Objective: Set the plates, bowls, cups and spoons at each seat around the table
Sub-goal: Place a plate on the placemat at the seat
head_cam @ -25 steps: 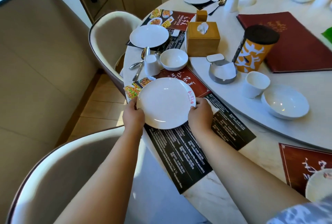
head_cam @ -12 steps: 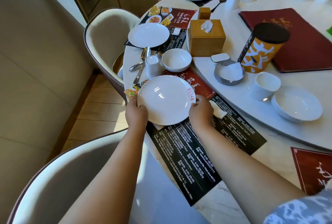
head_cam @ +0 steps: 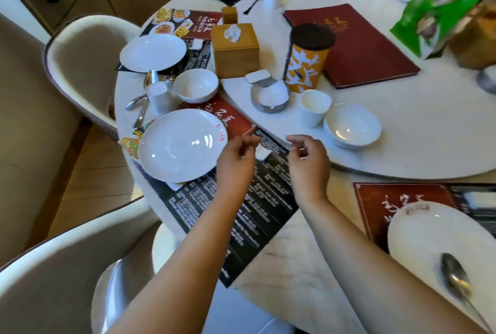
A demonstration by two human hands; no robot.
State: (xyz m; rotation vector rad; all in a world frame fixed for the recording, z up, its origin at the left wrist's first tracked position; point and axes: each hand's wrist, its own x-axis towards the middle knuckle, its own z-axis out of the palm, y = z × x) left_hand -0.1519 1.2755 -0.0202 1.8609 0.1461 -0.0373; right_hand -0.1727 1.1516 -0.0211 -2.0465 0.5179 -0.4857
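Plate (head_cam: 182,145) sits on the placemat (head_cam: 230,215) at this seat; both my hands, left (head_cam: 234,162) and right (head_cam: 308,162), hover loosely curled, holding nothing, so next I'd reach to 2 o'clock, lifting cup (head_cam: 314,108) and bowl (head_cam: 352,125) squarely off the desk's (head_cam: 295,261) turntable (head_cam: 402,154).

A white plate (head_cam: 182,145) lies on the dark placemat (head_cam: 241,207) at nine o'clock of the left hand (head_cam: 236,162). Both the left hand and the right hand (head_cam: 308,164) hover above the placemat with loosely curled fingers, holding nothing. At two o'clock of the right hand, a cup (head_cam: 314,108) and a bowl (head_cam: 353,125) sit touching on the turntable (head_cam: 429,132).
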